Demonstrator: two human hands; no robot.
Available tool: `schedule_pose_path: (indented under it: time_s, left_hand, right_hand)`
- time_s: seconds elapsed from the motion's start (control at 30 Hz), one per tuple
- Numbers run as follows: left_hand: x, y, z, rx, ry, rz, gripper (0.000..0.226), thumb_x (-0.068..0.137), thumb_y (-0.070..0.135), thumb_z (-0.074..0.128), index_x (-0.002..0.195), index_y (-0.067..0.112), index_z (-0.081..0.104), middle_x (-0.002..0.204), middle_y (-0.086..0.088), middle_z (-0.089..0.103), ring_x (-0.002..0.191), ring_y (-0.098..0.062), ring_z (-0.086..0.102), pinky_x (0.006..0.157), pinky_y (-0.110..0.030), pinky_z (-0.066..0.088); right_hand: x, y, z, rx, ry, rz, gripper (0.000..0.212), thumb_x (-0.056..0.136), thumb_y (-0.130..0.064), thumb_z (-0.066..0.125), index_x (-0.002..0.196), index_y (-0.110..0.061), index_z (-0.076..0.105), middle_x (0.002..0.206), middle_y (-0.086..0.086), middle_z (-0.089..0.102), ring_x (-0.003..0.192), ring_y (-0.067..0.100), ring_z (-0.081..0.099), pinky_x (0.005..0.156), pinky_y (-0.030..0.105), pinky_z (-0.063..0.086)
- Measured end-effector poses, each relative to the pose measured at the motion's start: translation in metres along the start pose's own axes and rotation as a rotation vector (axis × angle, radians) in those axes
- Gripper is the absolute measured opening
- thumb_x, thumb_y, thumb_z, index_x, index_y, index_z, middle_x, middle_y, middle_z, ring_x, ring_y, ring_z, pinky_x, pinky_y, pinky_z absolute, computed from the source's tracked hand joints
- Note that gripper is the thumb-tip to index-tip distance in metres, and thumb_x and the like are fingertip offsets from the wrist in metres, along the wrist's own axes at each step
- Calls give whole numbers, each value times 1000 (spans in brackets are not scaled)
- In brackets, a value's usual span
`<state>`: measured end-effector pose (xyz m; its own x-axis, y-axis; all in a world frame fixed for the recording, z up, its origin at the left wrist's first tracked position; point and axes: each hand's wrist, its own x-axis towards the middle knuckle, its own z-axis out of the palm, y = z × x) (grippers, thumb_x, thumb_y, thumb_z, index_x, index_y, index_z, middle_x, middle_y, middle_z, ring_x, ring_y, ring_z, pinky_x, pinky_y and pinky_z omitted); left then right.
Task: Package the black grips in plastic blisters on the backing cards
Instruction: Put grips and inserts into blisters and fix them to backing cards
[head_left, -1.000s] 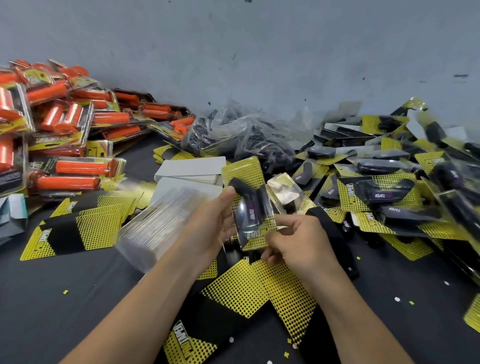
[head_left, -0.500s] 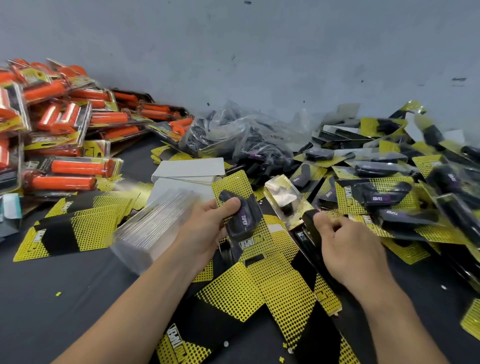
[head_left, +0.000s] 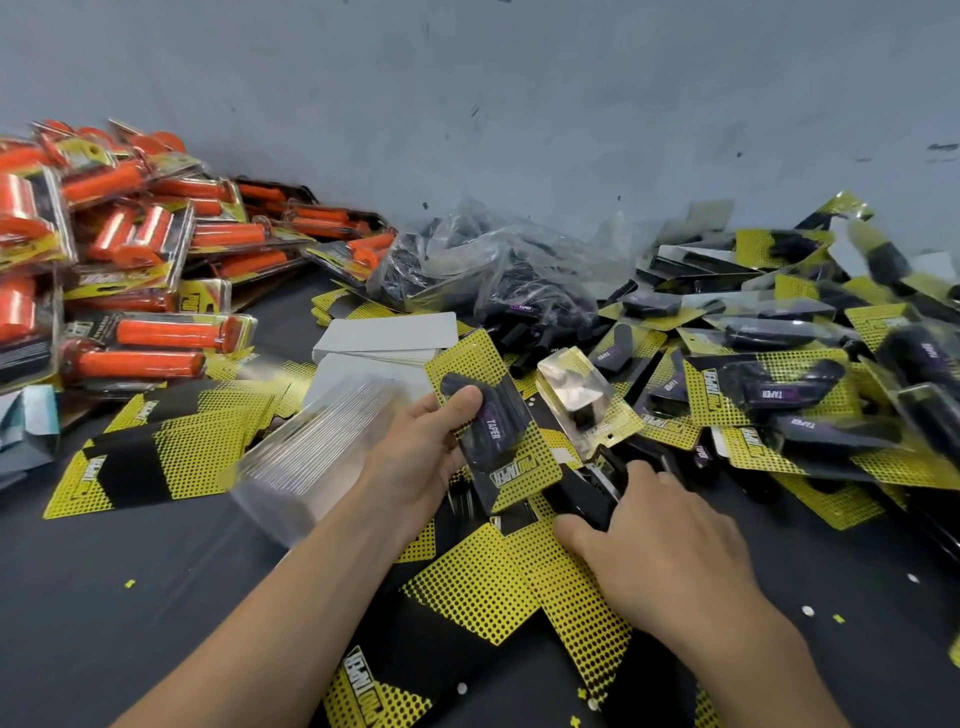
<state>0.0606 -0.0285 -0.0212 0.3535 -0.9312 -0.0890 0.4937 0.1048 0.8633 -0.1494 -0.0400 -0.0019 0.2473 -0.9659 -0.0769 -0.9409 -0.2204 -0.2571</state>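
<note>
Fastening looks to be the step in hand. The left hand (head_left: 415, 457) holds one backing card (head_left: 524, 467) tilted up off the worktop (head_left: 104, 597), fingers curled behind it and the thumb pressing down on the black grip (head_left: 488, 421), which lies lengthways under its clear blister (head_left: 511, 410) on the card's face. The right hand (head_left: 670, 551) is low and just beside the card's bottom edge, its fingers curled over a black tool (head_left: 587, 499) that rests on the worktop, thumb at its near side. It is probably a stapler, though too much is covered to be sure. Judging by the heap of finished packs (head_left: 769, 395) to the right, this pack is filled but not yet closed. The next move calls for lifting the tool and bringing its mouth to the card's edge while the left thumb keeps blister and grip square on the card. If that pressure goes slack, the blister could slide and be fixed crooked. More supplies lie near: a stack of clear blisters (head_left: 311, 447) beside the left wrist, loose cards (head_left: 493, 597) under both forearms, and a bag of black grips (head_left: 493, 270) by the wall.
</note>
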Motion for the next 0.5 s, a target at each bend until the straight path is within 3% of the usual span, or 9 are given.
schedule_pose_path:
  time_s: [0.13,0.27,0.33,0.43,0.5]
  left_hand:
    - [0,8,3,-165,-54,3,37,85,20,65,118,5,69,125,-19,72,111,-27,71,97,-38,59]
    - [-1,14,-1,-347,-99,17,32,89,20,62,116,3,68,114,-15,77,103,-24,76,81,-32,64]
    - [-1,15,-4,-413,-148,16,29,91,21,62,109,2,75,108,-13,79,97,-21,78,78,-29,63]
    - [-1,15,-9,-428,-229,50,25,88,22,68,99,6,83,105,-10,80,97,-19,78,81,-31,62]
    - [-1,15,-10,-408,-253,67,24,88,24,68,99,10,83,107,-8,80,101,-17,77,87,-33,61]
  right_hand:
    - [2,5,-4,192,84,-10,66,70,-78,68,111,-32,44,102,-14,51,90,17,57,76,38,48]
    - [0,8,-8,440,163,-150,59,65,-63,77,107,-48,38,93,-21,53,79,-1,53,56,19,41]
    - [-4,3,-7,494,128,-254,58,61,-59,77,106,-51,41,91,-23,58,80,-3,57,55,13,43]
    - [-8,-6,0,496,68,-374,65,56,-55,79,113,-50,49,94,-22,64,83,-4,63,63,18,57]
    - [-9,-9,4,520,58,-410,69,54,-52,80,117,-50,53,94,-21,67,84,-5,65,67,17,58]
